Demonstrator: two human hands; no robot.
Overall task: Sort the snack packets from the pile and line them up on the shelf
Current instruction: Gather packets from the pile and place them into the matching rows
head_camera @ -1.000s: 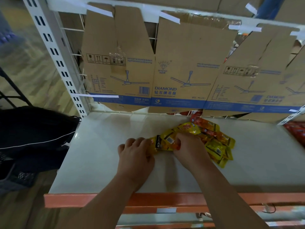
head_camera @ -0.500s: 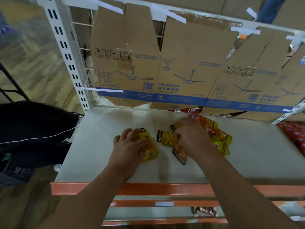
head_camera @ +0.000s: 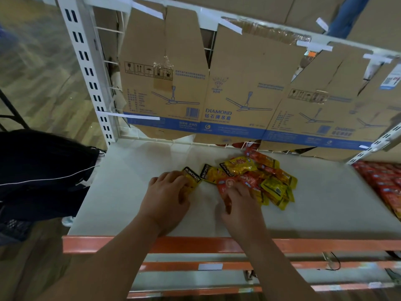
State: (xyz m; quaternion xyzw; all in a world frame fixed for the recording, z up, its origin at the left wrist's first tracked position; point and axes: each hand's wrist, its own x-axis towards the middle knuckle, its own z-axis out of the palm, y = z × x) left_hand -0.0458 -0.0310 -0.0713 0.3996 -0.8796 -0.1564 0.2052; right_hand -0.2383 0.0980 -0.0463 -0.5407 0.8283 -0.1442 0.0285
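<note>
A pile of yellow and orange snack packets (head_camera: 273,181) lies on the white shelf (head_camera: 134,192), right of its middle. My left hand (head_camera: 167,198) holds a yellow packet (head_camera: 191,175) flat on the shelf, left of the pile, with fingers on top of it. A second yellow packet (head_camera: 209,173) lies just to its right. At the pile's left edge my right hand (head_camera: 240,207) grips an orange packet (head_camera: 225,185), which is partly hidden under the fingers.
Flattened cardboard boxes (head_camera: 238,94) hang along the shelf's back. Red packets (head_camera: 386,183) fill the far right end. A black bag (head_camera: 43,170) sits left of the shelf beside the white upright (head_camera: 91,79). An orange rail (head_camera: 195,244) marks the front edge.
My left hand has carried a yellow packet from the pile to the left and set it on the shelf. My right hand has taken hold of an orange packet at the pile's edge.
</note>
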